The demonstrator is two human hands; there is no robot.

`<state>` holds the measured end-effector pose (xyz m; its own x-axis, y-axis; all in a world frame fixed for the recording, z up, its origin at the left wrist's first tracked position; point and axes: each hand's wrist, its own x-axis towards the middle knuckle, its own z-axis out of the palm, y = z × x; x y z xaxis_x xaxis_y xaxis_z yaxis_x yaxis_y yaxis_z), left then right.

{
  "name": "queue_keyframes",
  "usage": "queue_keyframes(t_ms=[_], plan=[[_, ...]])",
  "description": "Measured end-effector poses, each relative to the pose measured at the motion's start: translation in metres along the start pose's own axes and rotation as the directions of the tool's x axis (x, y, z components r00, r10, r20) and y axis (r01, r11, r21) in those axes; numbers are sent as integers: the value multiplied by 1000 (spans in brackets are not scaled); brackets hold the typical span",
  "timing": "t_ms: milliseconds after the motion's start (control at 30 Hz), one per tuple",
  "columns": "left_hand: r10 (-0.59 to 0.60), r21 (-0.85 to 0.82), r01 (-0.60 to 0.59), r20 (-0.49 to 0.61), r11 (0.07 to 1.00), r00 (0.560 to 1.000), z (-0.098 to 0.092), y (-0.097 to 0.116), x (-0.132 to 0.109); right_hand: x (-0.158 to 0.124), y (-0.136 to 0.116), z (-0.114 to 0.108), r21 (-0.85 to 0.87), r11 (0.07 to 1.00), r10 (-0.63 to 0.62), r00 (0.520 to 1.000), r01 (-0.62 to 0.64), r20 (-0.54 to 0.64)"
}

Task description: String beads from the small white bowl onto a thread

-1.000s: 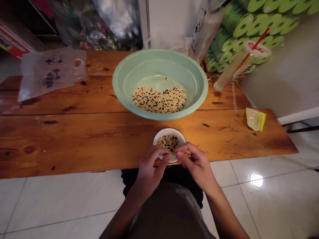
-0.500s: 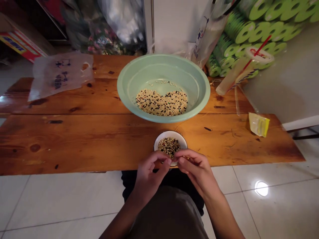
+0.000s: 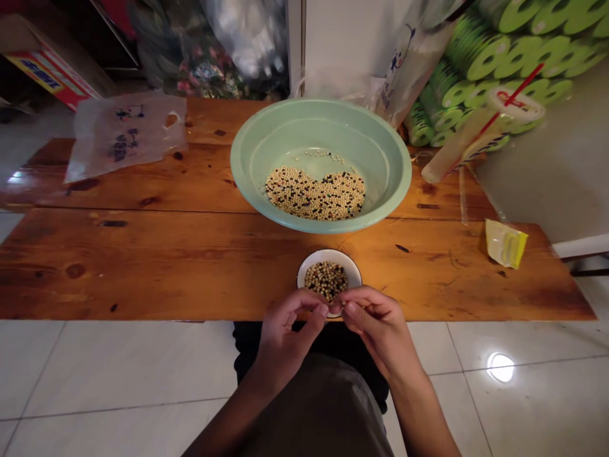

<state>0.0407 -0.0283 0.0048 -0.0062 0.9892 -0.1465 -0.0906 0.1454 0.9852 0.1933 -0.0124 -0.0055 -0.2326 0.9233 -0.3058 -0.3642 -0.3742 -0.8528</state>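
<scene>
On a white tile floor (image 3: 109,374) sits a long wooden plank table (image 3: 143,266), its orange-brown boards knotted and glossy, backed by stacked green rolls (image 3: 504,57) in the far right corner and a heap of plastic bags (image 3: 228,44) behind. A printed plastic carrier bag (image 3: 124,133) lies flat at the far left of the table, while a tall plastic cup (image 3: 480,133) with a red straw (image 3: 518,82) lies on its side at the far right, a yellow packet (image 3: 505,244) nearer the table's edge. Mid-table stands a mint-green plastic basin (image 3: 321,111), holding a heart-shaped spread of small round beads (image 3: 314,195), cream mixed with dark. Nearer the person, a small white enamel bowl (image 3: 329,256) holds a smaller heap of similar beads (image 3: 326,280). The left hand (image 3: 290,336) and right hand (image 3: 375,330) meet just over the bowl's near rim, narrowly closed, with the left thumb (image 3: 323,310) and right fingertips (image 3: 349,310) nearly touching. What they hold is too fine to make out – perhaps a bead or a thread. The work in hand looks like close fingertip handling, and anything this small calls for a steady pinch.
</scene>
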Motion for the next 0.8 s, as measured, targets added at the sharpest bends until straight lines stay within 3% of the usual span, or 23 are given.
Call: queue_keyframes(t_ms=[333,600,800], plan=[[59,49,-60,17,997,998,-3,-7,0,-3,0,-4,-138,990,-33,998,26,-46],[129,100,-134,53,986,990,-6,-9,0,-5,0,-3,-124,991,-56,997,50,-52],[118,74,-121,46,990,992,-6,-9,0,-3,1,-3,-128,988,-90,996,87,-16]])
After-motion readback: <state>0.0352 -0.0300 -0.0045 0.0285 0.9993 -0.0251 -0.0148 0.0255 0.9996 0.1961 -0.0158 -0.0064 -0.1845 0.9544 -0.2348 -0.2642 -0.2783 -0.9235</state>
